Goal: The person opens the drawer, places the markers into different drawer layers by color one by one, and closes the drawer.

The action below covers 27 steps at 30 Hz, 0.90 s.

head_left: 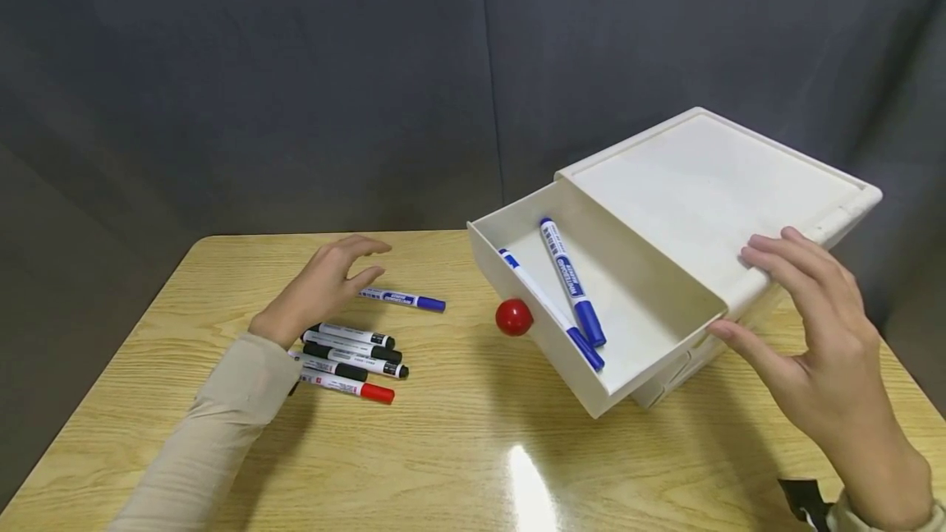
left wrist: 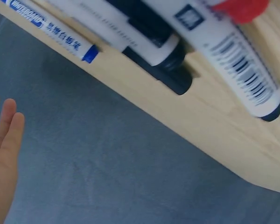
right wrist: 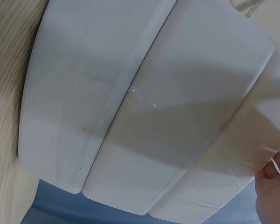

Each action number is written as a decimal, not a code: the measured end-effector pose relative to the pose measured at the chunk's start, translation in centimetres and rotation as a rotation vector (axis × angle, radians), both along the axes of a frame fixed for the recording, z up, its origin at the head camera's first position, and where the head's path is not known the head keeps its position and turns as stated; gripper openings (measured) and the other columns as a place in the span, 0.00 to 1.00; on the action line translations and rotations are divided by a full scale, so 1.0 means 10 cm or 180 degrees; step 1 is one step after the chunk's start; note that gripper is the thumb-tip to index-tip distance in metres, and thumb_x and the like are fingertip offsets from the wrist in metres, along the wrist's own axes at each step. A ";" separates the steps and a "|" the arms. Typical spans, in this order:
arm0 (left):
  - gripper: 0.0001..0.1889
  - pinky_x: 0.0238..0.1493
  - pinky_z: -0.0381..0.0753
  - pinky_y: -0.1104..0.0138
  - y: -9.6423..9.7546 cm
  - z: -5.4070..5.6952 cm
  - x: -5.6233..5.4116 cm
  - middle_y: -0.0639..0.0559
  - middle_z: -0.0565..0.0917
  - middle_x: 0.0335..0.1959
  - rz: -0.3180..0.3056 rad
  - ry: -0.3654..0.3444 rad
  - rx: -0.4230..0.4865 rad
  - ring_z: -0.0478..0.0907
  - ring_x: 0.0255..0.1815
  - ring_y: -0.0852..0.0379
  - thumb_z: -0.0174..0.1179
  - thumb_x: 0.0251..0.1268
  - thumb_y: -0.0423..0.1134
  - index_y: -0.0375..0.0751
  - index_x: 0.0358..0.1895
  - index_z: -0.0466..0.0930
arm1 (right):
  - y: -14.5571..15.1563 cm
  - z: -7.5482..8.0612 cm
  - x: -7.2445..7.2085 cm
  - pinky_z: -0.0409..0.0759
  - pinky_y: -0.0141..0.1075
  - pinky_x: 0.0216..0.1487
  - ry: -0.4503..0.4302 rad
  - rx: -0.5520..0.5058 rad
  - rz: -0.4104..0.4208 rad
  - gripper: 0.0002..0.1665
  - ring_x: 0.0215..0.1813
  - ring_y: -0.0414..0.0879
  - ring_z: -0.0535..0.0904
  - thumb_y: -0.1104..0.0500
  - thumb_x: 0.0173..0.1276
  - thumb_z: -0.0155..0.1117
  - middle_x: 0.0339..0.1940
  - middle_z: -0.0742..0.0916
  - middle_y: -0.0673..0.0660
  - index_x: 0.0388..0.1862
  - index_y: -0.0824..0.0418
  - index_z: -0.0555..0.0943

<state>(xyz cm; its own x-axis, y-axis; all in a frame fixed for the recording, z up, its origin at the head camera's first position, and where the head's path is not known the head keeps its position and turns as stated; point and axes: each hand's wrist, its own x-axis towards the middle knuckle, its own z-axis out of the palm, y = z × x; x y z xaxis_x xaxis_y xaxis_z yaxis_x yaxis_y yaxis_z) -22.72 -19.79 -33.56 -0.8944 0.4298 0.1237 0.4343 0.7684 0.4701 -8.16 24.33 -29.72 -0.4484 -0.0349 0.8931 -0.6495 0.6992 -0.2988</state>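
My left hand (head_left: 321, 282) hovers over the left of the table, fingers loosely bent and thumb apart, nothing held. Close by its thumb lies a blue whiteboard marker (head_left: 402, 300), partly hidden by the hand. Several black markers (head_left: 367, 361) and a red-capped marker (head_left: 347, 386) lie side by side below the wrist. At the right, my right hand (head_left: 828, 335) rests on the edge of a white drawer box (head_left: 724, 179), fingers on top and thumb at the front corner. Its upper drawer (head_left: 547, 343) is pulled out and holds two blue markers (head_left: 569, 277).
A red round knob (head_left: 514, 317) sticks out from the drawer front, over the wooden table (head_left: 443, 450). Behind the table hangs a dark grey curtain (head_left: 332, 89). In the right wrist view, the box's side panel (right wrist: 177, 93) fills most of the picture.
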 end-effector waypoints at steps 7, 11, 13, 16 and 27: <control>0.21 0.70 0.71 0.45 -0.07 -0.11 -0.03 0.40 0.75 0.67 0.0012 -0.0080 -0.0019 0.69 0.71 0.40 0.57 0.73 0.36 0.37 0.66 0.73 | 0.00 0.00 0.00 0.63 0.39 0.77 0.0019 0.0017 -0.0004 0.46 0.72 0.44 0.72 0.32 0.63 0.62 0.55 0.85 0.65 0.47 0.78 0.80; 0.21 0.70 0.71 0.45 -0.10 -0.17 -0.05 0.40 0.75 0.67 0.0012 -0.0110 -0.0052 0.69 0.71 0.40 0.58 0.73 0.35 0.36 0.66 0.74 | 0.01 -0.01 -0.01 0.63 0.40 0.77 0.0028 0.0017 0.0001 0.46 0.72 0.45 0.72 0.32 0.63 0.62 0.55 0.85 0.66 0.48 0.77 0.80; 0.21 0.70 0.71 0.45 -0.11 -0.19 -0.07 0.39 0.75 0.68 0.0009 -0.0137 -0.0065 0.69 0.71 0.39 0.58 0.73 0.35 0.36 0.66 0.74 | 0.02 -0.01 0.00 0.63 0.40 0.77 0.0040 0.0021 0.0006 0.46 0.71 0.45 0.72 0.32 0.63 0.62 0.54 0.85 0.67 0.47 0.77 0.80; 0.21 0.70 0.70 0.45 -0.12 -0.23 -0.09 0.38 0.74 0.68 0.0012 -0.0180 -0.0089 0.68 0.71 0.38 0.59 0.72 0.35 0.35 0.66 0.74 | 0.01 -0.01 0.00 0.63 0.40 0.77 0.0041 0.0018 0.0020 0.45 0.71 0.45 0.72 0.32 0.63 0.63 0.53 0.85 0.68 0.47 0.78 0.80; 0.20 0.69 0.71 0.44 -0.15 -0.35 -0.12 0.37 0.75 0.67 0.0042 -0.0316 -0.0106 0.69 0.70 0.37 0.59 0.71 0.34 0.34 0.64 0.75 | 0.02 0.00 -0.02 0.65 0.41 0.77 0.0127 0.0040 0.0038 0.45 0.70 0.47 0.73 0.33 0.64 0.63 0.51 0.84 0.71 0.47 0.78 0.80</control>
